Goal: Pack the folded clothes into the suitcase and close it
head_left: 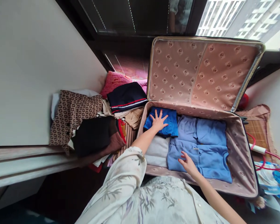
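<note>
1. My left hand [158, 120] lies flat, fingers spread wide apart, pressing on the folded bright blue garment [164, 124] in the far left corner of the suitcase [245, 174].
2. My right hand [188, 162] rests on the light blue shirt [205, 149], fingers loosely apart, gripping nothing; the shirt spreads away from them across the middle of the case.
3. Between my two wrists sits a folded white piece [157, 151], just beside the shirt and partly under the bright blue one.
4. Beyond my fingertips the suitcase lid [200, 71] stands open, its pink patterned lining facing me.
5. Off past my left hand, outside the case, clothes are heaped: a navy folded top with red stripes [127, 96], a brown patterned cloth [76, 112], a black garment [94, 133], something pink [114, 81] behind.
6. Right of the case lies a red hoop-like cord [268, 158] on a woven mat [259, 130].
7. A pale wall [32, 62] runs along the left; a window [235, 18] shows buildings.
</note>
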A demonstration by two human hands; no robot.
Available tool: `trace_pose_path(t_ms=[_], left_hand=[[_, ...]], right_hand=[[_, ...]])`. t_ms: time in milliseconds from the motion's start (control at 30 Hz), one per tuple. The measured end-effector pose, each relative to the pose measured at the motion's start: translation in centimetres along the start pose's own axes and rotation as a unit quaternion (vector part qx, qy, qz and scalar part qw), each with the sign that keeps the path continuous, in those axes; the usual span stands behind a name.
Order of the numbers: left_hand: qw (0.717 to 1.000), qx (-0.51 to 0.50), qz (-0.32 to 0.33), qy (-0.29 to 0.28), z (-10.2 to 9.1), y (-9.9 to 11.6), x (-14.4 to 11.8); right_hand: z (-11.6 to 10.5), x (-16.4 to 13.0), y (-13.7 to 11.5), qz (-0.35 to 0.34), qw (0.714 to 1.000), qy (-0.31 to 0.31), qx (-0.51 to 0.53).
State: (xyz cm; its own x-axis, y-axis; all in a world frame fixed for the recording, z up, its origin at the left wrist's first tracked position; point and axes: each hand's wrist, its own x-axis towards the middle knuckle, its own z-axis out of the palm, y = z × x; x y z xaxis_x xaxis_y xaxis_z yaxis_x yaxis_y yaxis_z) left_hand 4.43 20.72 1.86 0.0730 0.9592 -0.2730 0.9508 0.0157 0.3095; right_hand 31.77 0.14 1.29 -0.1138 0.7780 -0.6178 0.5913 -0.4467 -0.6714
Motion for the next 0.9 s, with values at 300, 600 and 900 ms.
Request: trace_pose_path(t_ms=[300, 600, 900], left_hand=[[0.991, -0.029, -0.131, 0.012, 0.9, -0.3, -1.4], [0.996, -0.005, 0.029, -0.079, 4.9, 3.8, -1.5], [0.961, -0.199, 0.181, -0.061, -4.0, -0.1, -1.5]], right_hand=[[0.5, -0.5, 1.7, 0.010, 1.000, -0.016, 0.010], [1.0, 0.5, 1.7, 0.014, 0.998, -0.068, 0.008], [-0.4, 0.3, 0.0, -0.009, 0.997, -0.074, 0.016]])
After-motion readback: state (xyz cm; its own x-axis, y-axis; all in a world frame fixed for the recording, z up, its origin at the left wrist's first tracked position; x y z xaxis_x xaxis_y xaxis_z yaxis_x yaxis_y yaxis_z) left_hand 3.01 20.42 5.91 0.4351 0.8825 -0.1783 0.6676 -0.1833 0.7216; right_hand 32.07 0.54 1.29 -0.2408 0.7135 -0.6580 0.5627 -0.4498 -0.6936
